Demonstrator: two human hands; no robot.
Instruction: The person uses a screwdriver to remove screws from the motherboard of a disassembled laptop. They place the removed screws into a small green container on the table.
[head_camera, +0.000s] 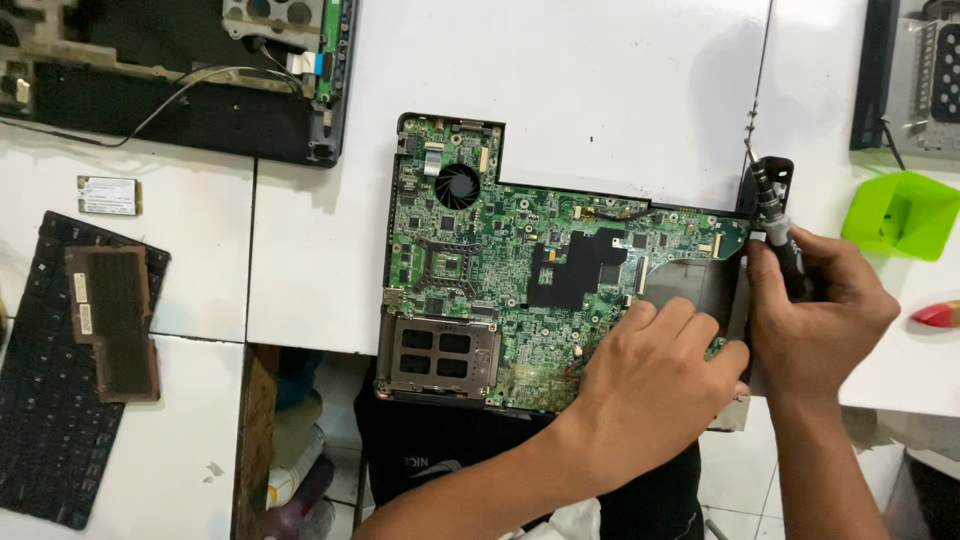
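The left hand (655, 375) lies flat, fingers together, on the near right part of the green circuit board (500, 270) on the white worktop (620, 80). The right hand (820, 310) grips a screwdriver (775, 215) at the board's right edge.

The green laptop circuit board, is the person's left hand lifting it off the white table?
No, the green laptop circuit board lies flat on the white table, with the left hand pressed down on its lower right part.

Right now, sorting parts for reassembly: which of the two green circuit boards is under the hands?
The large green motherboard with the black fan, at centre; the small green card lies untouched far left.
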